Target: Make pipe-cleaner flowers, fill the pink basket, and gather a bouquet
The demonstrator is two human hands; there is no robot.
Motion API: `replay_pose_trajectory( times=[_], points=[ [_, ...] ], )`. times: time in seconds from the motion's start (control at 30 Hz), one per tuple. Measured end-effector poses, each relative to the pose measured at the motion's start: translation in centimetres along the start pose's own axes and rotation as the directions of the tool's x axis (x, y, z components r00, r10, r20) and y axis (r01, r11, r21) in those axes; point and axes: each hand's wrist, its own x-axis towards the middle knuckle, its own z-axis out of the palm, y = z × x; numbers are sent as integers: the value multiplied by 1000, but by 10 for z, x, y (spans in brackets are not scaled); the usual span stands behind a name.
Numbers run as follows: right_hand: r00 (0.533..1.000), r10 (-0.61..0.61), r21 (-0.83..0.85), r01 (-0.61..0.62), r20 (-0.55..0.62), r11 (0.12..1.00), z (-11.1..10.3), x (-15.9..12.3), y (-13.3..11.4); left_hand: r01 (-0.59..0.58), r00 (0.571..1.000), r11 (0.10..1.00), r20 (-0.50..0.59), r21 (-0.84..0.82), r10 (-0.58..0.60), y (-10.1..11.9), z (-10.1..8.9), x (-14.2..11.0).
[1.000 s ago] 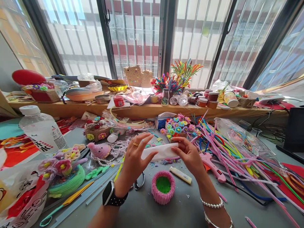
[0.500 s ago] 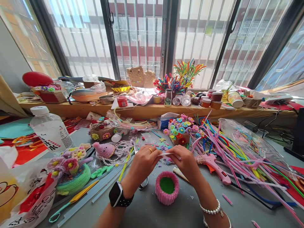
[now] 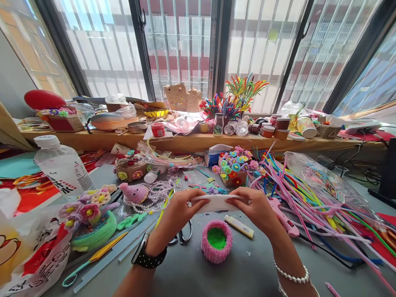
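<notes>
A white tissue (image 3: 218, 203) is stretched between my two hands above the table. My left hand (image 3: 185, 206) pinches its left end, and my right hand (image 3: 253, 206) pinches the right end. Just below it stands a small round pot (image 3: 217, 255) wrapped in pink fuzzy pipe cleaner, its inside green. A glue stick (image 3: 239, 226) lies between the pot and my right wrist. Scissors (image 3: 185, 234) rest beside my left wrist, partly hidden by it. Beyond the tissue are small scattered bits of coloured pipe cleaner (image 3: 213, 189).
Pipe cleaners (image 3: 309, 206) heap up at the right, beside a pink glue gun (image 3: 286, 220) with its cord. At the left are a water bottle (image 3: 63, 167), a flower-topped green piece (image 3: 95, 231) and clear glue sticks (image 3: 114, 251). Behind stands a flower basket (image 3: 233, 175).
My hands have moved apart, and the tissue between them now shows as a wider sheet. The glue stick and scissors are more exposed.
</notes>
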Motion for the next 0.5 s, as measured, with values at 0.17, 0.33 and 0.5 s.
replay_pose_trajectory(
  times=[0.17, 0.33, 0.5],
  points=[
    [985, 165, 285, -171, 47, 943, -2, -1, 7, 112, 993, 968, -7, -223, -117, -4, -2, 1],
    [970, 240, 543, -220, 35, 810, -5, -1, 12, 118, 991, 876, -4, -467, -136, -7, -7, 2],
    [953, 303, 707, -199, -22, 679, -2, 2, 16, -21, 995, 897, -100, -442, -26, -10, -9, 4]
  ],
)
